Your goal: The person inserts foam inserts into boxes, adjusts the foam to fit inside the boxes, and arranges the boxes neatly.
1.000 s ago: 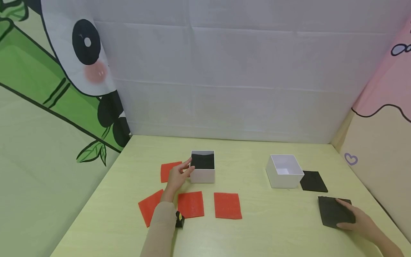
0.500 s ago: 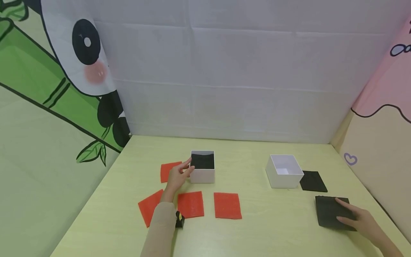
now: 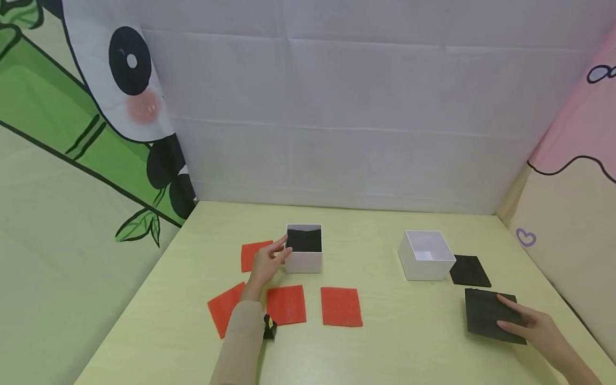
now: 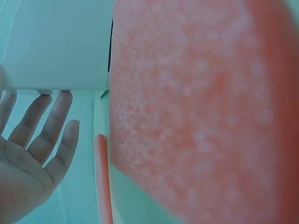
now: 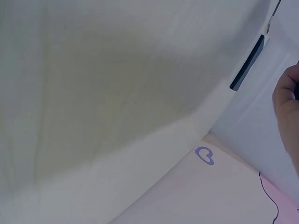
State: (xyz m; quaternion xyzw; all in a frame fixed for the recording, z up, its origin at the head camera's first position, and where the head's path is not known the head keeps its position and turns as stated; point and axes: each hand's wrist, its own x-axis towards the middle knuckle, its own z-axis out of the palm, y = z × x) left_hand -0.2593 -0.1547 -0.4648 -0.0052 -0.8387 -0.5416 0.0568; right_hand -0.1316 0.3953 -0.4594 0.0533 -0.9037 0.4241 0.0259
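Note:
My right hand [image 3: 538, 330] pinches a black foam square [image 3: 487, 313] between thumb and fingers, tilted over the table's right side. Behind it another black foam square [image 3: 470, 271] lies flat beside an open white box [image 3: 425, 267]. My left hand [image 3: 263, 266] touches the left side of a second white box [image 3: 303, 263], its fingers extended against the wall. Inside that box sits black foam [image 3: 304, 240]. In the left wrist view the left hand's fingers [image 4: 54, 116] reach the box's edge. Only part of the right hand [image 5: 287, 105] shows in the right wrist view.
Several red foam squares lie about the left hand, among them one behind the wrist [image 3: 251, 256], one left of the sleeve [image 3: 223, 311] and one at centre [image 3: 341, 307]. A white cloth [image 3: 356, 117] hangs along the table's back edge.
My right hand has moved slightly left with the black foam square, which has shifted left and away from me and tilted up. The left hand stays at its box.

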